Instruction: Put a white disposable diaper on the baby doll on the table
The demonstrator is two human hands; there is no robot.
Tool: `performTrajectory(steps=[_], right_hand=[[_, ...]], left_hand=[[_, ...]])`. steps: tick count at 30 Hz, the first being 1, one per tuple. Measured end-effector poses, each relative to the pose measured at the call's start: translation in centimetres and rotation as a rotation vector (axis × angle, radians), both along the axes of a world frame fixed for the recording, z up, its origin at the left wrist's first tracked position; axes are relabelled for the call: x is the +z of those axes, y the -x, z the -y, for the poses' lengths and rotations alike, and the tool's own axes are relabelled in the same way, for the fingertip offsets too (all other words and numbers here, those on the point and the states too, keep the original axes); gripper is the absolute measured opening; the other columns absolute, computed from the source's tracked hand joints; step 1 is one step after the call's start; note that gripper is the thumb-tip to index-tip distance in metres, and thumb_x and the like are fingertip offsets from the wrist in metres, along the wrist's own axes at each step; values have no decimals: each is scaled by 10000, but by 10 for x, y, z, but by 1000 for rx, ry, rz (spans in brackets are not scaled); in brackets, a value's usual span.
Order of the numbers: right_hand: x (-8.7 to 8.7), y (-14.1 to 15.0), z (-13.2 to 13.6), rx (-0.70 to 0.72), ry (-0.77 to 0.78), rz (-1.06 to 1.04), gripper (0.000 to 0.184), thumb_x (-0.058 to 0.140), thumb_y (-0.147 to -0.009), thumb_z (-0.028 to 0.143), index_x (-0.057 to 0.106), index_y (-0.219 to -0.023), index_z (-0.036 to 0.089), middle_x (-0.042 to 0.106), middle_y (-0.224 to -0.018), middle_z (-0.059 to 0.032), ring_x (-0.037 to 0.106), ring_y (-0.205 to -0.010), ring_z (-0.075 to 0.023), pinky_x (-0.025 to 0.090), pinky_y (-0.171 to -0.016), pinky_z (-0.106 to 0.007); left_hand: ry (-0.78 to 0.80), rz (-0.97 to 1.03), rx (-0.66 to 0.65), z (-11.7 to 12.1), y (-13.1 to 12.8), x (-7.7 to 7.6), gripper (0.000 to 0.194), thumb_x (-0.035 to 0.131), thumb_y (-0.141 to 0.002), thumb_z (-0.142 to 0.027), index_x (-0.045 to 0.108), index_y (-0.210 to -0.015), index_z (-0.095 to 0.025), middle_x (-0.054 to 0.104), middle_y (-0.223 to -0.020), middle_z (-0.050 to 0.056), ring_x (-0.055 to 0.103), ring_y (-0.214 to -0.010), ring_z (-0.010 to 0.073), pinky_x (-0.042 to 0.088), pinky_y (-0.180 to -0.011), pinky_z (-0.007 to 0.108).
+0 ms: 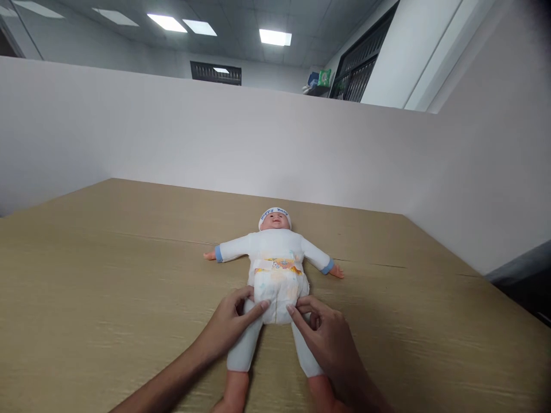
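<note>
A baby doll (275,246) in a white suit and cap lies on its back on the wooden table (107,275), arms spread, feet toward me. It wears a white diaper (279,289) with a printed waistband. My left hand (230,327) rests at the diaper's left leg edge, thumb and forefinger pinching the fabric at the doll's thigh. My right hand (325,338) does the same at the right leg edge, its fingertips on the diaper's lower corner. The doll's feet are partly cut off by the frame's bottom edge.
White partition walls (215,137) close off the table at the back, left and right. The table's right edge (508,298) drops off beside a dark gap. Ceiling lights and a dark window grille show above the partition.
</note>
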State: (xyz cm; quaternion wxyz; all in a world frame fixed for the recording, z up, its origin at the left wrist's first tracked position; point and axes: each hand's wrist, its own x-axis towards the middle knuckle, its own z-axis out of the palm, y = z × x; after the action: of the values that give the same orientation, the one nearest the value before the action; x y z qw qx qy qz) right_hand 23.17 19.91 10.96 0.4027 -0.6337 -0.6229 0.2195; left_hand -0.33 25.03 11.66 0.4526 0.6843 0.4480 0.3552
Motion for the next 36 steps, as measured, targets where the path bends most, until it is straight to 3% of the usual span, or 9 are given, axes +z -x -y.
performTrajectory(steps=[6,16,21,24,27,32,36], right_hand=[[-4,8,-1,29,-78,-19,419,622,-1020,585,767,-829,242,697,-761,-3,543,-625,-165,414,-631,-286],[-7,8,-6,33,-115,3,424,674,-999,530,633,-717,217,612,-710,22,475,-611,-140,376,-609,-277],[-7,4,-6,4,-61,-47,459,691,-997,594,683,-748,208,587,-666,35,439,-569,-129,334,-556,-276],[-7,3,-4,-35,-158,56,433,689,-1018,574,733,-778,217,615,-696,26,454,-574,-136,350,-590,-295],[-8,4,-3,-36,-309,194,353,684,-1053,501,759,-844,227,682,-782,1,549,-699,-176,422,-708,-310],[-5,4,-2,-4,-417,293,260,685,-1068,411,755,-893,231,710,-872,-29,609,-850,-220,474,-804,-334],[-6,-6,-8,2,-497,217,278,655,-1074,371,719,-849,220,647,-890,-26,627,-814,-175,510,-778,-297]], left_hand=[[124,149,-88,-3,1,4,468,689,-967,-646,726,-991,-180,743,-1000,52,634,-970,257,499,-872,343],[60,77,-16,-2,-2,5,457,682,-962,-636,697,-888,-186,639,-861,9,544,-837,206,439,-790,310],[97,94,-23,-2,0,6,495,673,-956,-672,711,-894,-183,653,-863,19,551,-832,210,436,-748,300],[82,89,36,-4,0,1,503,720,-923,-676,712,-846,-179,621,-797,5,517,-767,188,397,-699,291],[74,101,90,-4,-1,-3,494,764,-892,-664,746,-853,-172,641,-801,8,511,-754,181,376,-692,292],[-39,44,160,2,2,-1,426,782,-909,-615,811,-945,-191,741,-885,22,554,-779,193,418,-733,307],[-279,-61,155,-1,20,-1,309,712,-1007,-514,821,-1060,-230,788,-990,31,634,-870,212,480,-857,341]])
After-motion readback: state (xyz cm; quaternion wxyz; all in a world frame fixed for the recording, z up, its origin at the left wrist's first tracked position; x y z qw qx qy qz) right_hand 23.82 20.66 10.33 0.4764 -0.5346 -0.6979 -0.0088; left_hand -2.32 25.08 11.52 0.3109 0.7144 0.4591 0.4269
